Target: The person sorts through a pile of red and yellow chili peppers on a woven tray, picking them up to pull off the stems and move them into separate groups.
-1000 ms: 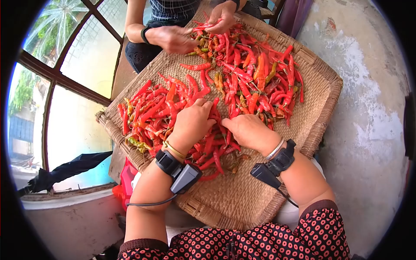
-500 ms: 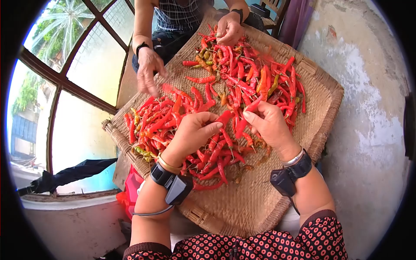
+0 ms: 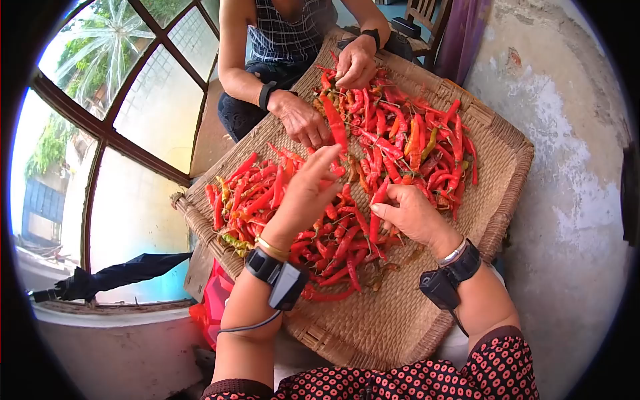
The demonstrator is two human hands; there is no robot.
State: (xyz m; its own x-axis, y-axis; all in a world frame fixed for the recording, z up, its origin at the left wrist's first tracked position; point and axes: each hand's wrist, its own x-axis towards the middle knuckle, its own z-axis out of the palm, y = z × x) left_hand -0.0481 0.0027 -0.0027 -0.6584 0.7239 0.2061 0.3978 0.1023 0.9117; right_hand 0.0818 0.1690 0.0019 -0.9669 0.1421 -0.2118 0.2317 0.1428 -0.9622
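Fingers stretched out and apart, my left hand (image 3: 308, 193) hovers over the near-left pile of red chili peppers (image 3: 257, 193). Just beyond its fingertips is a single red chili pepper (image 3: 335, 123), apart from my palm and near the co-worker's hand (image 3: 303, 121). My right hand (image 3: 415, 217) is pinched around another red chili pepper (image 3: 378, 208), held tilted above the woven tray (image 3: 393, 327). Past it lies the far-right chili pile (image 3: 437, 150), mostly red with a few orange and greenish pods.
A co-worker sits across the tray, the other hand (image 3: 357, 61) at the far pile. A window (image 3: 107, 133) and a folded black umbrella (image 3: 127, 273) are on the left. A rough wall (image 3: 553, 167) stands close on the right. A pink bag (image 3: 217, 300) sits below the tray's left edge.
My left hand has moved away from me and opened, letting go of its chili pepper. My right hand keeps its pinch. The co-worker's nearer hand has shifted right.
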